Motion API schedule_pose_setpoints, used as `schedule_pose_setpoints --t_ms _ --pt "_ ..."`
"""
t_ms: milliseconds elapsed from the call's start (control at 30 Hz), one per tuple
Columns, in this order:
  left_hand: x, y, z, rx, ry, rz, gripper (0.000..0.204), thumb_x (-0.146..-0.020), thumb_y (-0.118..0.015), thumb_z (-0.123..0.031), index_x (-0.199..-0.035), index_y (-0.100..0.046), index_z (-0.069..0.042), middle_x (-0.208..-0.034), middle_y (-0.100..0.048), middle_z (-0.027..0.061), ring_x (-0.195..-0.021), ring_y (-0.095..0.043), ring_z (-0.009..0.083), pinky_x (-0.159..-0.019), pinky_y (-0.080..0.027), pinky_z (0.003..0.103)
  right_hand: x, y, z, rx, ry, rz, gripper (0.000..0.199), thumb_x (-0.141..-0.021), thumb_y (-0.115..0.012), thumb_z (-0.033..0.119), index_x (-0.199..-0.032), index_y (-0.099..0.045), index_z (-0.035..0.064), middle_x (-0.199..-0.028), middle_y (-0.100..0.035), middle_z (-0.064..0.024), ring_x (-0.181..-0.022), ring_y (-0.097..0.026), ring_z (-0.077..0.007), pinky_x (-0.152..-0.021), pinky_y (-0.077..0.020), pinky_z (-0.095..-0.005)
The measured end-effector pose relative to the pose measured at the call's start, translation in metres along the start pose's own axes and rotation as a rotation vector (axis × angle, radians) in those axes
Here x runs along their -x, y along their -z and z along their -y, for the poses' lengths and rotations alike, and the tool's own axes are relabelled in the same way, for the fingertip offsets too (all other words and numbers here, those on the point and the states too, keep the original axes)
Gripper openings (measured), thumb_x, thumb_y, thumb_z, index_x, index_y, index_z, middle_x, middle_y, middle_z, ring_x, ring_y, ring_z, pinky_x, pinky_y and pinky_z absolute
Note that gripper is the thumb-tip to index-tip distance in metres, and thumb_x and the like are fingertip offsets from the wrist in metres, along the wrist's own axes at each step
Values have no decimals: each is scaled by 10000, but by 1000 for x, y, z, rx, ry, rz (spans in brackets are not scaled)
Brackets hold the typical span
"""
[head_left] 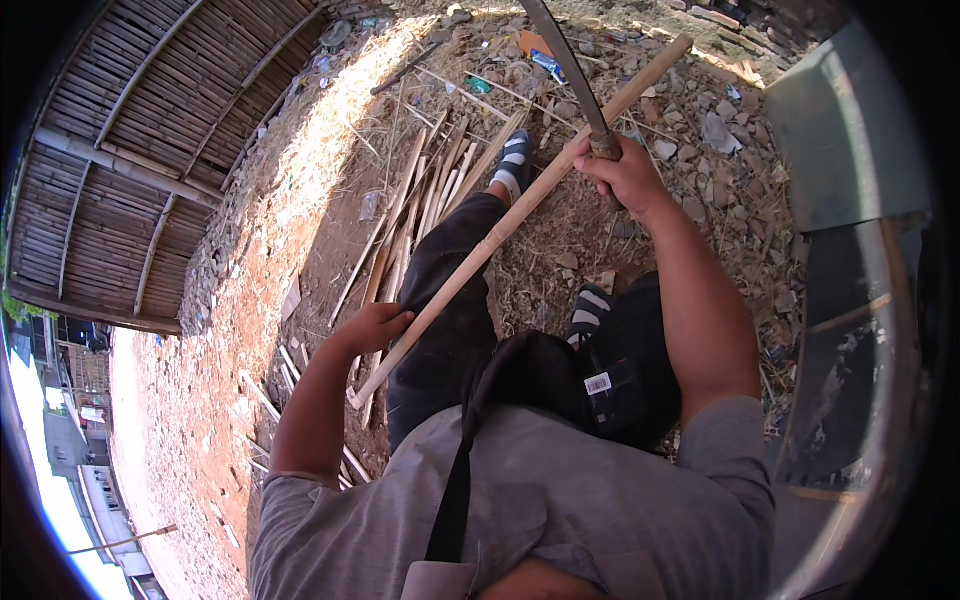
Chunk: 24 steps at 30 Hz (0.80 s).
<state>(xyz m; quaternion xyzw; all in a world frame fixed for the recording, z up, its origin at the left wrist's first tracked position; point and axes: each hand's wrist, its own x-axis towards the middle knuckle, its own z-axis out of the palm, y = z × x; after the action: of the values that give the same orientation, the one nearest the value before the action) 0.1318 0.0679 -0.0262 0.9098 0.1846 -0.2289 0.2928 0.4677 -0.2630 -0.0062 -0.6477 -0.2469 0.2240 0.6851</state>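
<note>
A long pale bamboo pole (465, 268) slants across my front, from beside my left thigh up to the far right. Near its lower end my left hand (376, 328) is closed on it, most of the fingers hidden. My right hand (630, 180) grips the dark handle of a machete (572, 66), whose curved blade points up and away. The blade's base crosses the pole, and my right fingertips are against or very close to the pole; I cannot tell if they touch.
Split bamboo strips (412, 205) lie in a pile by my left foot (514, 160). Rubble (715, 190) and litter cover the ground at right. A slatted bamboo panel (165, 110) stands at far left, a grey-green sheet (850, 130) at right. A black pouch (545, 375) hangs at my waist.
</note>
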Motion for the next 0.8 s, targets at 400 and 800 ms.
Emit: schedule_pose_setpoints --t_ms 400,800 --pt "112 -43 -3 269 27 -498 424 -994 -611 -430 -950 -593 -9 -785 -662 111 -728 -662 224 -687 -522 366 0 -13 16 -44 79 60 188 -863 -756 151 -1002 -677 52 -727 -603 8 -538 -529 -68 -494 -401 -243" --pt "134 -82 -1 -217 30 -789 306 -943 -673 -295 -1069 -570 -36 -909 -643 203 -790 -654 418 -682 -508 501 11 -32 16 -67 57 113 265 -856 -784 183 -1076 -694 65 -739 -604 15 -552 -513 -73 -529 -423 -253"
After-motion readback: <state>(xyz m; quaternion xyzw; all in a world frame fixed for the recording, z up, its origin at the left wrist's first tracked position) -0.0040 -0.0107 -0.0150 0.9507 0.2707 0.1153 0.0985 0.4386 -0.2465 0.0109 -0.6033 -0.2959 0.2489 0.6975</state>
